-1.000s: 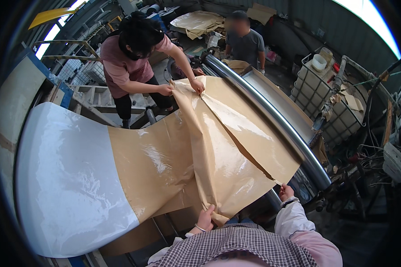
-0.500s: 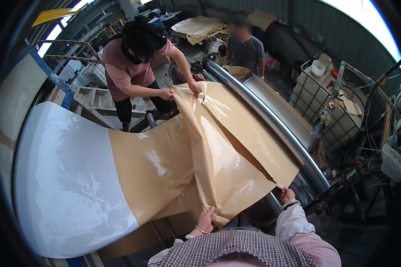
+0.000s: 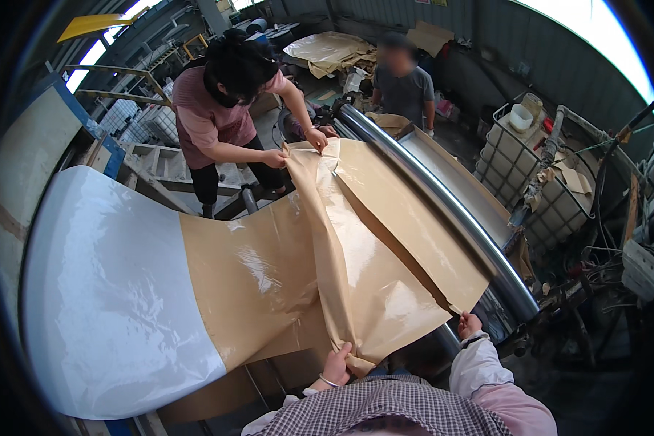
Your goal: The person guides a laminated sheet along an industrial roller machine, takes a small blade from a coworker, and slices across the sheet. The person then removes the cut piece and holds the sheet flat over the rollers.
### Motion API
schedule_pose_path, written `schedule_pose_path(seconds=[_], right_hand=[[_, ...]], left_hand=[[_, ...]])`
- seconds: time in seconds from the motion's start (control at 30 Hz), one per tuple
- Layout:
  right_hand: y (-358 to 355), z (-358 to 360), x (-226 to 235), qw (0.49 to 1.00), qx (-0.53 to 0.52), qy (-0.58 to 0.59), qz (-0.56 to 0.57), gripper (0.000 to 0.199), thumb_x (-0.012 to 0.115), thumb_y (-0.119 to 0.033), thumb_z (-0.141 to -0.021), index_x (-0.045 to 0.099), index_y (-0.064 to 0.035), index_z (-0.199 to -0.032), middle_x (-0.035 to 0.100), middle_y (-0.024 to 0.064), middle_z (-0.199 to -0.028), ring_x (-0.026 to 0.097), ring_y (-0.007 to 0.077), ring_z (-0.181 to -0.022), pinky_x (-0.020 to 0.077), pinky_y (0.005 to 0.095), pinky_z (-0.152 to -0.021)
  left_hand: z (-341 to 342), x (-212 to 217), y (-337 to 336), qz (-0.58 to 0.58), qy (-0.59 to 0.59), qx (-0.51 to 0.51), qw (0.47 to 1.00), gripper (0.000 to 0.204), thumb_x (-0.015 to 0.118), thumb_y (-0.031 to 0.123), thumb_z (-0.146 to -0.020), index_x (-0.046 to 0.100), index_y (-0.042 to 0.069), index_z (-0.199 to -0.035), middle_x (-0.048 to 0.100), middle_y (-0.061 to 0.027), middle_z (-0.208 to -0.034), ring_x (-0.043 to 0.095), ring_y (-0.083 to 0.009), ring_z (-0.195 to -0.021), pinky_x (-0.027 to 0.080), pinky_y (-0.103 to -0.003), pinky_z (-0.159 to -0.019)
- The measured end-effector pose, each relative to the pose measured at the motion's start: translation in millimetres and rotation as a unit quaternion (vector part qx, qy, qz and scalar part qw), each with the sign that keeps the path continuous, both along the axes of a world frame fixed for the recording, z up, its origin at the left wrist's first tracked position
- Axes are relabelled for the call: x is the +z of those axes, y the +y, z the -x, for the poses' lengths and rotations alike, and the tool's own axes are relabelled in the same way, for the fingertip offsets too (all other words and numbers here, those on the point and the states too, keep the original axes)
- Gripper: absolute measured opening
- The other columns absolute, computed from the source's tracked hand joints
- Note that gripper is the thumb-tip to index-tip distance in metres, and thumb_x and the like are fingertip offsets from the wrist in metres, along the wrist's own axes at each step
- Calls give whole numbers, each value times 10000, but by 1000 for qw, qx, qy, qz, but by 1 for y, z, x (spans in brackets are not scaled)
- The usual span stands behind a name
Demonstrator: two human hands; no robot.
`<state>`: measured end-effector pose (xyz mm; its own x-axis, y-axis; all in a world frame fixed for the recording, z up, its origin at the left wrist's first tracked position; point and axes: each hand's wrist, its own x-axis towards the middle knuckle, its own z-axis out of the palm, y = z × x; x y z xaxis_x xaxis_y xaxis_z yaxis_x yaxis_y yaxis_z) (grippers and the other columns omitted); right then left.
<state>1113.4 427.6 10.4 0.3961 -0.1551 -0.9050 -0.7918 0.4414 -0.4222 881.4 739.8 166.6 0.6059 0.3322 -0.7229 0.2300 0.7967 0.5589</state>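
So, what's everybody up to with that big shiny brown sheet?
Two people are holding the brown sheet from opposite sides. The wearer's left hand grips a bunched fold at the near edge, while the right hand pinches the edge near the metal roller. Across from them, a person in a pink top holds the far edge with both hands. A long slit runs between the two sides. Someone in grey stands beyond the roller.
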Motion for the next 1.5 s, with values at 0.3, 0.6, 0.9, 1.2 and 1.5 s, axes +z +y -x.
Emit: schedule_pose_path(seconds=[0.3, 0.6, 0.9, 1.2, 1.5], right_hand=[[1, -3, -1, 1000, 5, 2, 3, 176, 486, -160, -866, 504, -125, -695, 462, -49, -482, 422, 53, -360, 345, 168, -312], [1, -4, 0, 1000, 30, 3, 10, 177, 486, -161, -866, 507, -124, -695, 464, -46, -486, 413, 54, -354, 341, 167, -309], [0, -7, 4, 1000, 6, 0, 20, 143, 551, -132, -812, 523, -106, -675, 479, -24, -493, 422, 86, -382, 330, 196, -344], [0, -5, 8, 999, 36, -16, 15, 176, 494, -155, -852, 504, -127, -679, 476, -48, -491, 434, 57, -373, 350, 168, -321], [-1, -9, 9, 999, 27, -7, 15, 171, 501, -170, -853, 510, -129, -687, 477, -49, -491, 425, 54, -368, 357, 171, -324]], left_hand=[[-3, 3, -3, 12, -21, 38, 999, 215, 526, 133, -864, 521, 19, -1046, 578, -59, -934, 565, -182, -855, 466, -322, -767], [-3, 8, -2, 5, -9, 29, 1000, 200, 527, 134, -863, 526, 16, -1025, 580, -69, -923, 566, -190, -851, 467, -329, -768], [-7, 16, -3, 14, 6, 18, 1000, 214, 512, 137, -872, 504, 9, -1044, 568, -80, -951, 555, -194, -872, 463, -333, -782], [-4, 16, -5, 1, 5, 16, 1000, 246, 515, 149, -871, 492, 1, -1067, 565, -82, -968, 554, -199, -886, 462, -341, -794], [1, 11, -5, 1, -17, 17, 1000, 259, 531, 157, -863, 505, 1, -1069, 582, -79, -959, 565, -197, -882, 464, -337, -792]])
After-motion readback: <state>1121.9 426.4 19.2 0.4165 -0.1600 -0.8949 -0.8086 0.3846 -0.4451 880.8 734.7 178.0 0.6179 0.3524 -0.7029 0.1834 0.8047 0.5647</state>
